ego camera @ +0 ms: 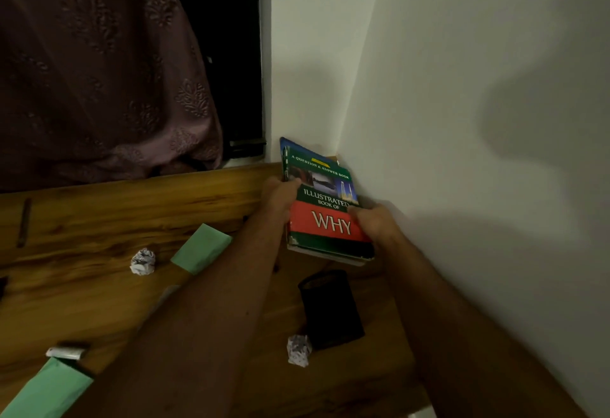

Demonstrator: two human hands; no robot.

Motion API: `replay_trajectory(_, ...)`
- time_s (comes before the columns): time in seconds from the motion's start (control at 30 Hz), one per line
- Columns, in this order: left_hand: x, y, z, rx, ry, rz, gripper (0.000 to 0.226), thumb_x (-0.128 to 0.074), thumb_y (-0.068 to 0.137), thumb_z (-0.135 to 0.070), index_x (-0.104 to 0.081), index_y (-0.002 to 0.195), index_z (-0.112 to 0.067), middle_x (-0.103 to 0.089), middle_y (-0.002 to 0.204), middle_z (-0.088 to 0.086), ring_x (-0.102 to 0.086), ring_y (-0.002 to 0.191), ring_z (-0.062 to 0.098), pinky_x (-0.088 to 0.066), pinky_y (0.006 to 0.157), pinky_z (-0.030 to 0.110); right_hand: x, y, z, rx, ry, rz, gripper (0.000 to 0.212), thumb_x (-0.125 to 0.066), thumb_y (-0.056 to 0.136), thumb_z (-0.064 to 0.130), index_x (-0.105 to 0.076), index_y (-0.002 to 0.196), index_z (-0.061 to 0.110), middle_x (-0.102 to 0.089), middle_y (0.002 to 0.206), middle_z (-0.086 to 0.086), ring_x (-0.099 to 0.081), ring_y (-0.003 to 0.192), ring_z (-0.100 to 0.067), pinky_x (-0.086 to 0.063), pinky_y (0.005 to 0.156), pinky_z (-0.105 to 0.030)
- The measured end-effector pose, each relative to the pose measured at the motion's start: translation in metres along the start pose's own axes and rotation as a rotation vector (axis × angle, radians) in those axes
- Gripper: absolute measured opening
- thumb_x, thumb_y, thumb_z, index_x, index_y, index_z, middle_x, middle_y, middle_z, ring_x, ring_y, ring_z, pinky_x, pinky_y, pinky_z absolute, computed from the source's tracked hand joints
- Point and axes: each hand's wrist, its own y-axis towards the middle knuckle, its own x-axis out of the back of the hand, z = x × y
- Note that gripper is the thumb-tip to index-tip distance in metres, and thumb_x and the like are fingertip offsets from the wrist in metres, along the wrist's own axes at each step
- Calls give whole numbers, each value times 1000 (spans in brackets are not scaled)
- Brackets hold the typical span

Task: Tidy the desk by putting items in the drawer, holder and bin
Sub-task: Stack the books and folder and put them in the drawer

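I am at a wooden desk [99, 219] pushed into the corner of a room at home, likely a bedroom or study. White plastered walls [462, 87] meet at the corner, and a dark patterned curtain [99, 71] hangs over a window [231, 54] that looks black. Around my arms lie household odds: an illustrated question-and-answer book [325, 209], green envelopes [201, 248], crumpled paper balls [142, 261] and a dark pouch [330, 308].

The top book [325, 206] says "A QUESTION & ANSWER BOOK" and "ILLUSTRATED BOOK OF WHY" on its cover.
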Motion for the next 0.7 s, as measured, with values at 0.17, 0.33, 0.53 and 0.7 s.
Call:
replay_trajectory(0.17,12,-36,-29,-96,-47,14,22,-60,93,-20,-53,112,-10,-67,100,16,-70,81,30,-60,75,46,11,-23,20,-28,167,36,32,-61,95,31,-58,120,12,-73,91,-11,-73,75,-24,-59,64,-33)
replay_trajectory(0.33,32,-90,-47,-181,-62,39,37,-61,93,-22,-48,127,-13,-66,102,14,-69,74,25,-57,53,32,26,-62,36,-71,285,158,40,-59,92,46,-61,110,11,-74,92,-14,-73,79,-29,-59,74,-40)
replay_trajectory(0.53,66,-188,-31,-282,-77,79,34,-60,93,-21,-51,125,-14,-66,103,12,-69,81,25,-58,61,36,44,-141,24,-36,472,282,40,-64,88,49,-62,107,14,-75,91,-16,-73,80,-32,-59,74,-46)
replay_trajectory(0.7,89,-276,16,-289,-46,106,24,-57,95,-23,-56,119,-18,-68,102,13,-71,80,27,-58,62,37,58,-225,-8,31,459,295,42,-72,83,40,-61,112,11,-74,93,-17,-72,81,-35,-59,73,-51)
